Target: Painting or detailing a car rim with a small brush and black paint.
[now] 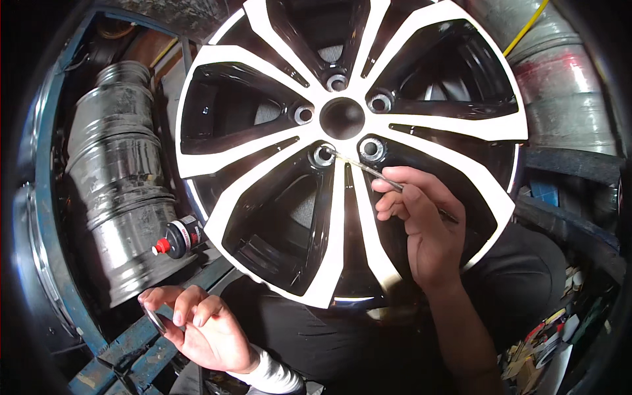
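In front of me is a car wheel rim (355, 237) with bright silver spoke faces and glossy black recesses. My right hand (428, 224) pinches a slim brush (372, 172), its handle running back between thumb and fingers. The brush's tip is at the lower left lug hole (322, 155), below the round centre bore (342, 118); whether it touches the metal is hard to tell. My left hand (204, 322), low on the left and away from the rim, grips a small round lid-like disc (155, 318) between thumb and fingers. The disc shows nearly edge-on, so its inside is hidden.
A black bottle with a red cap (178, 238) lies beside the rim's left edge. Bare metal wheel barrels (125, 171) are stacked at left, and another stack (563, 92) stands at right. A blue metal frame (56, 217) borders the left. Mixed small items (540, 342) crowd the lower right.
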{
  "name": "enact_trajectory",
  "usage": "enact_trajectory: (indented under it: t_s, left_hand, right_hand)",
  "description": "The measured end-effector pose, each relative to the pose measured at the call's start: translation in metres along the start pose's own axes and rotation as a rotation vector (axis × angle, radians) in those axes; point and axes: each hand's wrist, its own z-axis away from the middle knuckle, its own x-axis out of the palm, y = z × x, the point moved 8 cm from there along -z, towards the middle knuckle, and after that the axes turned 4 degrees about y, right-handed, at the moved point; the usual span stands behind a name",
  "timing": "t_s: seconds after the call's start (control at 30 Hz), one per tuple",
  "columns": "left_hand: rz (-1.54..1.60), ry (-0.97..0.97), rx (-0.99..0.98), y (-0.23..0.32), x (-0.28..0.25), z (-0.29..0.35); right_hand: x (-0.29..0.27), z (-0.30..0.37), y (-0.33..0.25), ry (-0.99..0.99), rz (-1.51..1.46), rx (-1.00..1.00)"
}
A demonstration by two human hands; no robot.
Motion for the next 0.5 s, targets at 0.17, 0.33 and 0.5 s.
enact_trajectory:
  t_s: [0.17, 0.33, 0.5]
  left_hand:
    - [-0.043, 0.077, -0.036, 0.002, -0.015, -0.009]
    - [-0.007, 0.092, -0.057, 0.009, -0.027, -0.015]
    - [0.063, 0.115, -0.05, 0.01, -0.033, -0.016]
  right_hand:
    - [-0.001, -0.002, 0.015, 0.088, 0.178, 0.094]
    - [0.001, -0.011, 0.009, 0.02, 0.244, 0.068]
    - [0.0, -0.011, 0.013, 0.016, 0.232, 0.183]
